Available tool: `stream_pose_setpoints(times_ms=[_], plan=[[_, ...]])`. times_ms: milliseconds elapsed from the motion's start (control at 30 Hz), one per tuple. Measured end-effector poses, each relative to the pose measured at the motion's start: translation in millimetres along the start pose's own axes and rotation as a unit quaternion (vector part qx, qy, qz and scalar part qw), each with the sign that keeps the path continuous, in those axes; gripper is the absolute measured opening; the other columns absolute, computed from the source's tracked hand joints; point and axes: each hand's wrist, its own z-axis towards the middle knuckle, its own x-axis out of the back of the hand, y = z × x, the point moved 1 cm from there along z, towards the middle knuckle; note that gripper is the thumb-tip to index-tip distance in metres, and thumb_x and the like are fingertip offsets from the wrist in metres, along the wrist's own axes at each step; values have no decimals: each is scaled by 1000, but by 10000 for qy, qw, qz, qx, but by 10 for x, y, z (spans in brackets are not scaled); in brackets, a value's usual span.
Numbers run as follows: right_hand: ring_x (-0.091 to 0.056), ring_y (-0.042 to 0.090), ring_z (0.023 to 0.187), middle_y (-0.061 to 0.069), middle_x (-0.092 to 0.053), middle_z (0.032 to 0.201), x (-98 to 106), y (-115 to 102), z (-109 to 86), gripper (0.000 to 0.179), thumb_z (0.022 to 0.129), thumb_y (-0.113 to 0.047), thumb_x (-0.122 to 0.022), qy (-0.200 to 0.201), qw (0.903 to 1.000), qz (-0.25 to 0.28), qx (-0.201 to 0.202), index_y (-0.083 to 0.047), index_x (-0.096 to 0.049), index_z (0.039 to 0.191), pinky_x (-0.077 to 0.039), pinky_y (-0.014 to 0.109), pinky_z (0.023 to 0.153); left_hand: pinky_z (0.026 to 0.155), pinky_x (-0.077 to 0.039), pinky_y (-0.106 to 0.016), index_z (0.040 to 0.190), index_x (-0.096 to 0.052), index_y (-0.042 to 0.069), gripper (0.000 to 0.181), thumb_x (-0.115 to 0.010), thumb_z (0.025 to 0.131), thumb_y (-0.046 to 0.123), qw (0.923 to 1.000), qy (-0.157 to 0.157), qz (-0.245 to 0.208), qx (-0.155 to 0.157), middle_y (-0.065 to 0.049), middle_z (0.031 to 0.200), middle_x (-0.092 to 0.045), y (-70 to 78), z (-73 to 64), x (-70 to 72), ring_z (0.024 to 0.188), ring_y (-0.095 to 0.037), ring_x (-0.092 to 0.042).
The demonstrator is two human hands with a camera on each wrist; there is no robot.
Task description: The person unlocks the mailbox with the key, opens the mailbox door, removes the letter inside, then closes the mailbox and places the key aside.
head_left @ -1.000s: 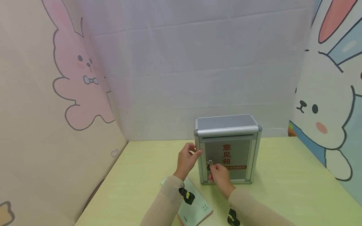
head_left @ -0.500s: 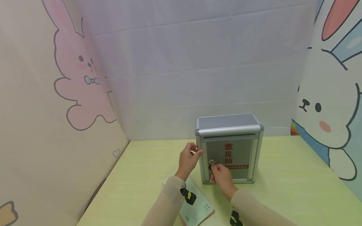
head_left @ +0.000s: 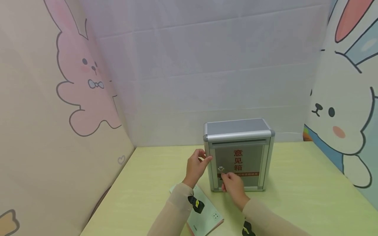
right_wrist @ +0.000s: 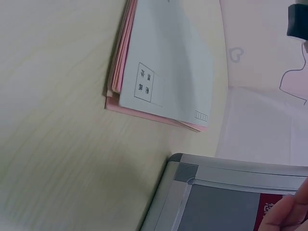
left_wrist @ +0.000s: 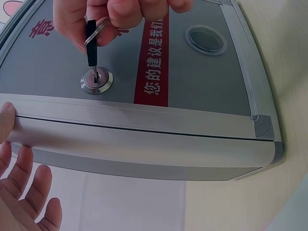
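Note:
A grey metal suggestion box (head_left: 240, 127) with silver edges and red lettering stands upright on the table. My right hand (head_left: 234, 186) pinches a black-headed key (left_wrist: 91, 45) hanging from a thin ring (left_wrist: 97, 32). The key's metal blade meets the round lock (left_wrist: 105, 82) on the front panel; how deep it sits I cannot tell. At the box's left edge, my left hand (head_left: 195, 168) rests its thumb on the front frame and loosely spread fingers by the side. Only a few fingertips (right_wrist: 278, 214) of the right hand show in the right wrist view.
A stack of pale green and pink envelopes (head_left: 203, 216) lies under the left forearm, in front of the box. Light wooden table (head_left: 307, 196) extends around the box. A white cloth wall (head_left: 177, 82) rises behind, with rabbit-printed walls at both sides.
My right hand has shifted slightly down and right from the lock with the key, so more of the lock shows. The left hand stays at the box's edge. The head view has turned a little.

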Motion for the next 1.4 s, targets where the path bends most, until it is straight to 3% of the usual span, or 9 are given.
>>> stream_pose_setpoints(times_ms=[200,933,1400], plan=[[-49,14,51,1,-51,55,-9,19,3,29,97,-14,-50,2,9999,149,39,-5,-49,69,-44,28,52,60,-44,-26,95,-59,1,23,-74,84,15,10000,26,48,-78,-10,84,-64,-13,-3,5,65,-16,-54],[-49,15,51,1,-50,55,54,147,-33,29,96,-12,-51,-1,9998,7,197,-6,-48,67,-44,30,53,56,-43,-25,89,-61,4,23,-76,82,19,9999,80,29,143,-7,80,-65,-47,21,31,63,-12,-52],[-46,17,50,1,-49,53,80,336,-66,27,94,-10,-52,-56,9984,-452,331,-6,-48,67,-39,30,51,57,-42,-25,88,-61,4,22,-77,82,19,9996,-58,-35,267,-6,80,-65,0,40,37,65,-11,-51]])
